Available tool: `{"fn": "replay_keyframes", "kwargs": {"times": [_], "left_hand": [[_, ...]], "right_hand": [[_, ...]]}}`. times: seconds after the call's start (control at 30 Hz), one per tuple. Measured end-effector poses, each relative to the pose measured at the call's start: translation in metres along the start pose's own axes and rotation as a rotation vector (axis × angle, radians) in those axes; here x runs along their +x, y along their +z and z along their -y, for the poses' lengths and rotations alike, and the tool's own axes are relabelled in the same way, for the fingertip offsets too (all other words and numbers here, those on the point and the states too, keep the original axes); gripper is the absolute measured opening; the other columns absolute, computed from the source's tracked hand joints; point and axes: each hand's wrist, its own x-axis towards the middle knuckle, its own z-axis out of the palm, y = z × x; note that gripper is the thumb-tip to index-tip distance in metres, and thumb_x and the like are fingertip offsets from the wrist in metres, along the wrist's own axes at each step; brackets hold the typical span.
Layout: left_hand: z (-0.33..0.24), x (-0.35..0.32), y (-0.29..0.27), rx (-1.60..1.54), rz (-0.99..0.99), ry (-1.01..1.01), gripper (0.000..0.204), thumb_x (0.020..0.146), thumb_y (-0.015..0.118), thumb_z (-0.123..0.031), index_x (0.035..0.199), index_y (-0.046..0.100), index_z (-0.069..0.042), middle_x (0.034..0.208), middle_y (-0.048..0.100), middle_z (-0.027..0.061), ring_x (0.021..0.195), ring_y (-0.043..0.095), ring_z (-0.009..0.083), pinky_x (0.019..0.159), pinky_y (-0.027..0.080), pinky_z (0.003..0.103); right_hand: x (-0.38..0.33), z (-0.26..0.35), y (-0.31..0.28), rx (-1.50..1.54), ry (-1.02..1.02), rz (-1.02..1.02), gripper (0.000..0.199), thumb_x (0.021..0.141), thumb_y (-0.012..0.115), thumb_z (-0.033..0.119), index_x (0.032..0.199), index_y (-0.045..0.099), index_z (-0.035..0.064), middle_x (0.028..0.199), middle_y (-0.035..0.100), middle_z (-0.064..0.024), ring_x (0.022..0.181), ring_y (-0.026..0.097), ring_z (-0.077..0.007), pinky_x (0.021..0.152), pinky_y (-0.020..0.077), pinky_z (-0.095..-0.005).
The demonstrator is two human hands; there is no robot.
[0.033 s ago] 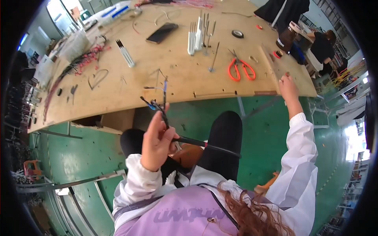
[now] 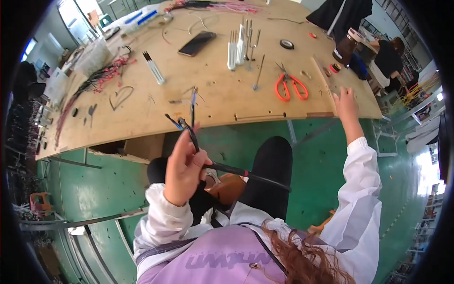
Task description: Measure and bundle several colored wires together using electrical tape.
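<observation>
- Left fingers (image 2: 201,158) pinch black cable (image 2: 229,169); likely light, springy
- Best hold: sheath just beside fingers; split ends (image 2: 193,106) beyond look bendable
- Right fingers (image 2: 349,94) at table (image 2: 217,99), can't tell grip

Workshop, wooden workbench (image 2: 222,99), red-handled pliers (image 2: 285,75), black tape roll (image 2: 283,45), bundled wires (image 2: 108,75), shiny green floor (image 2: 321,165)
</observation>
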Motion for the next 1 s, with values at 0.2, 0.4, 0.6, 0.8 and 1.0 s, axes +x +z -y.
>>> {"fn": "replay_keyframes", "kwargs": {"times": [0.2,0.4,0.6,0.8,1.0], "left_hand": [[-0.097,0.086,0.001,0.155,0.225,0.154,0.049,0.087,0.045,-0.004,0.134,0.03,-0.007,0.071,0.05,0.0016,0.051,0.041,0.004,0.042,0.03,0.016],[-0.128,0.232,-0.016,0.395,0.492,0.201,0.059,0.085,0.059,-0.017,0.132,0.029,0.002,0.081,0.047,-0.001,0.068,0.044,0.0053,0.056,0.037,0.018],[-0.077,0.334,-0.001,0.579,0.369,0.396,0.051,0.076,0.069,-0.029,0.113,0.047,-0.003,0.078,0.054,0.0041,0.063,0.048,0.0102,0.053,0.04,0.025],[-0.019,0.352,0.012,0.428,0.379,0.188,0.051,0.079,0.066,-0.034,0.114,0.047,-0.002,0.068,0.053,0.0027,0.059,0.049,0.0081,0.048,0.039,0.023],[0.041,0.313,-0.042,0.541,0.118,0.36,0.02,0.086,0.055,-0.018,0.097,0.06,-0.002,0.071,0.057,0.0044,0.068,0.056,0.015,0.062,0.046,0.027]], "right_hand": [[-0.043,0.16,-0.082,1.266,-0.35,0.801,0.03,0.086,0.058,0.023,0.108,0.053,0.0034,0.082,0.057,-0.0022,0.072,0.053,-0.0091,0.067,0.0452,-0.0259],[0.016,0.192,-0.093,1.609,0.082,0.698,0.028,0.08,0.062,0.031,0.073,0.06,0.0033,0.06,0.053,-0.0002,0.053,0.047,-0.0057,0.05,0.035,-0.0208],[0.044,0.222,-0.067,1.757,0.442,0.666,0.026,0.081,0.06,0.03,0.072,0.058,0.0058,0.059,0.052,-0.0001,0.046,0.043,-0.0073,0.042,0.0287,-0.022],[0.021,0.248,-0.017,1.754,0.517,0.664,0.026,0.084,0.056,0.03,0.076,0.059,0.0055,0.06,0.055,-0.0015,0.048,0.044,-0.0088,0.042,0.0307,-0.0236],[-0.089,0.213,-0.029,1.006,-0.149,0.599,0.027,0.08,0.06,0.027,0.089,0.058,0.0016,0.075,0.062,-0.0112,0.071,0.061,-0.0265,0.064,0.0464,-0.0329]]}}
